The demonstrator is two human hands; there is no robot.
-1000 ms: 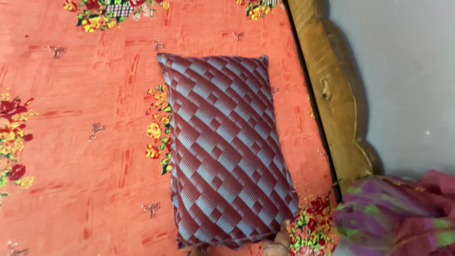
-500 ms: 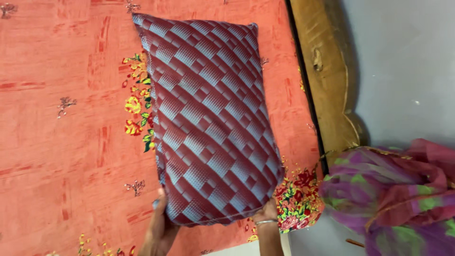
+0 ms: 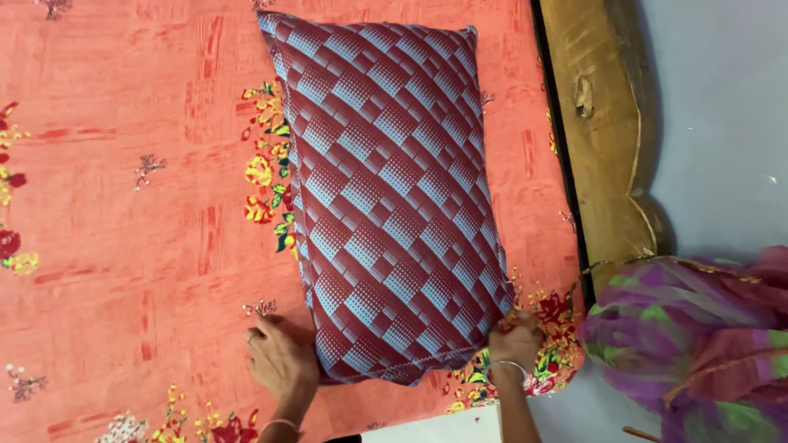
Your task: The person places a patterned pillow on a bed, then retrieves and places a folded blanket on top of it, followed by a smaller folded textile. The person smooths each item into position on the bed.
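A maroon and light-blue woven-pattern pillow (image 3: 390,193) lies lengthwise on a coral floral bedsheet (image 3: 123,205). My left hand (image 3: 281,357) rests on the sheet at the pillow's near left corner, fingers against its edge. My right hand (image 3: 513,336), with a bangle on the wrist, pinches the pillow's near right corner. Both hands sit at the near short end of the pillow.
A carved wooden bed frame (image 3: 603,139) runs along the right side of the bed. Beyond it is grey floor (image 3: 722,107). A purple, pink and green garment (image 3: 698,336) hangs at the lower right. The bed's near edge is just below my hands.
The pillow has settled flat on the sheet. My left hand came out from under its corner onto the sheet, and my right hand moved up to the right corner.
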